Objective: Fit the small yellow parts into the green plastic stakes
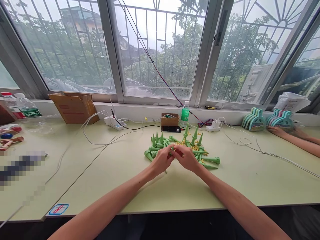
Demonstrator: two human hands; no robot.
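Observation:
My left hand [161, 160] is closed around a green plastic watering spike [172, 148], whose pointed end shows below the fingers. My right hand [186, 157] meets it at the spike's top with thumb and fingers pinched together; what they hold, if anything, is hidden. Around both hands lie many more green spikes [212, 160], some standing point up and others on their sides. Small yellow pieces [180, 141] are scattered among them, mostly behind my right hand.
Behind the pile are a phone [171, 129], a small cardboard box [170, 120] and a green-labelled bottle [185, 113]. White cables [85, 130] cross the table. A larger carton [73, 108] stands left. At right, another person's arms [282, 133] reach towards bundled hangers [278, 120].

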